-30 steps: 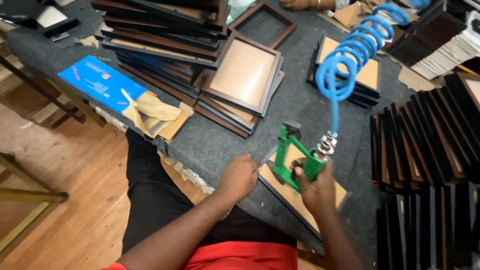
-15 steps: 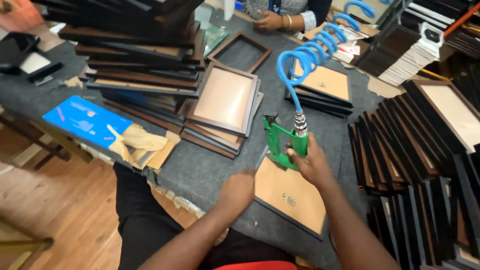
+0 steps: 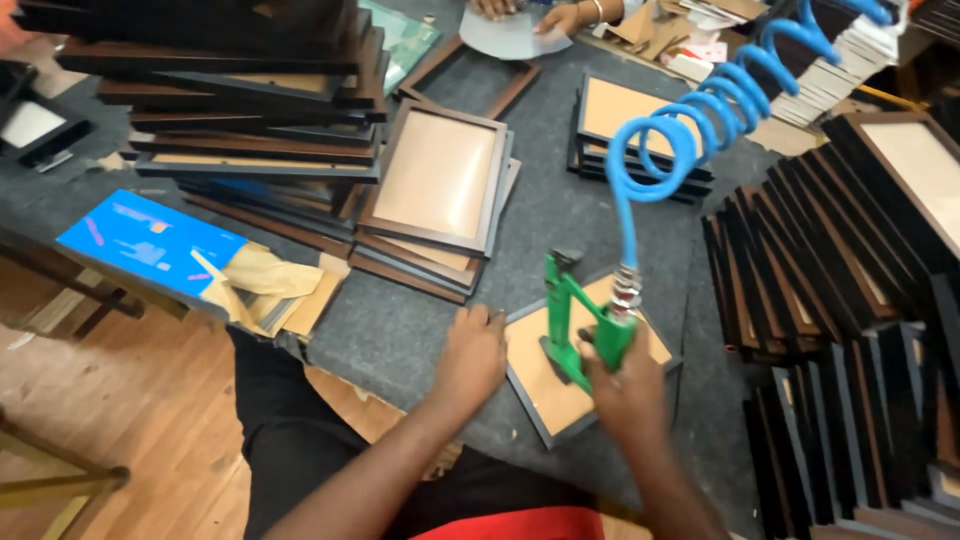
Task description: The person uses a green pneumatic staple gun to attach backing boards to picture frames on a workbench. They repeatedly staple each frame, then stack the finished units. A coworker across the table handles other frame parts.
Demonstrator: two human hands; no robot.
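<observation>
Grey felt table (image 3: 560, 215) over wood floor (image 3: 130, 400) — right hand (image 3: 625, 385) fingers clenched on green tool (image 3: 575, 320), left hand (image 3: 470, 355) flat.

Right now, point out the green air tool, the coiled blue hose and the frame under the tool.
green air tool (image 3: 570, 320), head view, its upright body.
coiled blue hose (image 3: 700, 120), head view, mid coil.
frame (image 3: 530, 375), head view, tan backing board.

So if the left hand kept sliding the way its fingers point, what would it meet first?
Probably the stack of brown picture frames: the left hand points up-table across bare grey felt, though depth is unclear.
</observation>
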